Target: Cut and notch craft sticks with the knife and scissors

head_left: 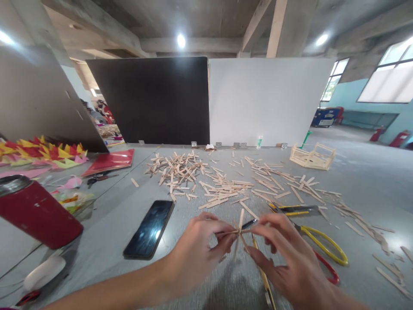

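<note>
Nearest the viewer, the left hand [196,249] and the right hand [287,254] meet over the grey table [371,181], each with its fingers pinched shut on a small star of crossed wooden sticks [240,230], held just above the tabletop between them. A dark pen-like tool [249,224] lies against the star at the right fingertips; which hand carries it cannot be told. Below the right hand a yellow-handled tool [264,277] runs towards the near edge.

Just right of the hands rest yellow-handled scissors [322,243], with a red handle [327,267] showing beside them. To the left a black smartphone [149,229] lies face up, and further left a red cylindrical flask [34,211] lies tilted at the table's edge.

Beyond the hands, loose wooden sticks [206,178] are scattered in heaps across the middle of the table. Far right stands a stick-built frame [312,156]. Far left lie red paper sheets [109,161] and folded red and yellow paper shapes [41,150]. At the back stand a black board [151,99] and a white board [264,99].
</note>
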The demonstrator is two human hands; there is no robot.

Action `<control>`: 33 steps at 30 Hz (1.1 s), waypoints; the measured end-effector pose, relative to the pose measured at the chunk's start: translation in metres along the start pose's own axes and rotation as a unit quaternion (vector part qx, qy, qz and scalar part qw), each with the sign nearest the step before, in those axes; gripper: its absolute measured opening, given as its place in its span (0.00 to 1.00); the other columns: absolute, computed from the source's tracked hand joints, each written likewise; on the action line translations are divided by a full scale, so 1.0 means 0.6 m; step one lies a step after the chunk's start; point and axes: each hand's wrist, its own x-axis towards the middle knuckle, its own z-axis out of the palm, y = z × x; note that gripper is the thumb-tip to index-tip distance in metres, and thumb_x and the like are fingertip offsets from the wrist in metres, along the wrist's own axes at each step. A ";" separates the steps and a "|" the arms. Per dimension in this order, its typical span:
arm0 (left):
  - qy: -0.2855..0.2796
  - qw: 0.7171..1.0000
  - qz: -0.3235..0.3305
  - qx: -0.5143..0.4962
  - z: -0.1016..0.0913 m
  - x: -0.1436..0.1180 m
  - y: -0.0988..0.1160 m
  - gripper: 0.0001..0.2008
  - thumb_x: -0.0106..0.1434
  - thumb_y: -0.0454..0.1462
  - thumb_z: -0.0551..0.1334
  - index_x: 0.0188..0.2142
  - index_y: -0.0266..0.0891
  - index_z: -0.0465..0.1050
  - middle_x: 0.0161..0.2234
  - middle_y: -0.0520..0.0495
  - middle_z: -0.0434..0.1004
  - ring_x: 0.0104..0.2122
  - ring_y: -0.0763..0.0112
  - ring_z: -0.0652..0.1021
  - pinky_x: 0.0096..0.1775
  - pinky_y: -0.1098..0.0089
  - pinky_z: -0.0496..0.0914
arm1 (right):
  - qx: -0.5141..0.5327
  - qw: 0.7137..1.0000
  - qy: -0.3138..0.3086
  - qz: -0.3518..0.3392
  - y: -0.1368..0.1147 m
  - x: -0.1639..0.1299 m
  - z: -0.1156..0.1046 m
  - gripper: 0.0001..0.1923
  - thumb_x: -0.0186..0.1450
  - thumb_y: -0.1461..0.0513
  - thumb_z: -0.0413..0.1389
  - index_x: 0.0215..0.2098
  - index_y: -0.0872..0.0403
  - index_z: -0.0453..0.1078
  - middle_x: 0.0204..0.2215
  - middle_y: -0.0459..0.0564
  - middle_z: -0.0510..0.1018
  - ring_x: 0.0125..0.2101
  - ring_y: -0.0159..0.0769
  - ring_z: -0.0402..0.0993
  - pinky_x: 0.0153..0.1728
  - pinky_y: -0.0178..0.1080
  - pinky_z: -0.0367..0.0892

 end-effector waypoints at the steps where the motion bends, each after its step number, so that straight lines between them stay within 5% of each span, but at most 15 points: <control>1: -0.003 1.000 -0.006 -0.006 0.000 0.000 0.002 0.14 0.74 0.38 0.60 0.35 0.42 0.82 0.30 0.49 0.82 0.37 0.63 0.77 0.42 0.67 0.67 | -0.019 0.999 0.004 -0.036 -0.001 0.001 -0.003 0.08 0.76 0.61 0.54 0.53 0.49 0.68 0.44 0.53 0.76 0.34 0.36 0.80 0.33 0.38 0.76; 9: -0.029 0.999 -0.016 -0.029 0.000 -0.002 0.015 0.16 0.71 0.38 0.59 0.28 0.38 0.79 0.25 0.50 0.78 0.31 0.68 0.77 0.35 0.72 0.66 | -0.061 0.989 -0.006 -0.134 -0.013 0.000 -0.007 0.09 0.77 0.61 0.54 0.52 0.56 0.70 0.36 0.50 0.83 0.32 0.37 0.83 0.30 0.38 0.74; 16: -0.131 0.973 -0.109 -0.156 -0.009 0.002 0.011 0.15 0.70 0.39 0.61 0.32 0.38 0.84 0.24 0.50 0.81 0.26 0.71 0.75 0.30 0.74 0.65 | -0.084 0.980 -0.043 -0.175 -0.013 -0.006 -0.022 0.13 0.80 0.65 0.46 0.51 0.57 0.72 0.37 0.52 0.83 0.33 0.35 0.83 0.33 0.37 0.72; 20: -0.116 0.972 -0.110 -0.171 -0.012 -0.001 0.018 0.14 0.70 0.39 0.61 0.31 0.39 0.83 0.24 0.52 0.80 0.27 0.71 0.77 0.32 0.75 0.67 | -0.091 0.977 -0.051 -0.187 -0.013 -0.008 -0.029 0.17 0.81 0.65 0.41 0.52 0.56 0.72 0.35 0.51 0.83 0.31 0.33 0.81 0.32 0.35 0.72; 29: -0.089 0.969 -0.130 -0.192 0.002 -0.010 0.026 0.18 0.71 0.38 0.60 0.24 0.39 0.78 0.23 0.51 0.81 0.26 0.71 0.78 0.33 0.74 0.70 | -0.088 0.977 -0.041 -0.190 -0.013 -0.016 -0.025 0.12 0.77 0.68 0.51 0.55 0.59 0.73 0.36 0.50 0.82 0.34 0.34 0.80 0.36 0.36 0.72; 33: -0.068 0.970 -0.123 -0.200 0.005 -0.012 0.027 0.18 0.71 0.39 0.61 0.25 0.38 0.78 0.23 0.51 0.80 0.27 0.71 0.78 0.34 0.74 0.70 | -0.029 0.987 -0.004 -0.159 -0.017 -0.011 -0.024 0.12 0.75 0.70 0.54 0.54 0.60 0.74 0.34 0.49 0.82 0.28 0.31 0.75 0.28 0.35 0.69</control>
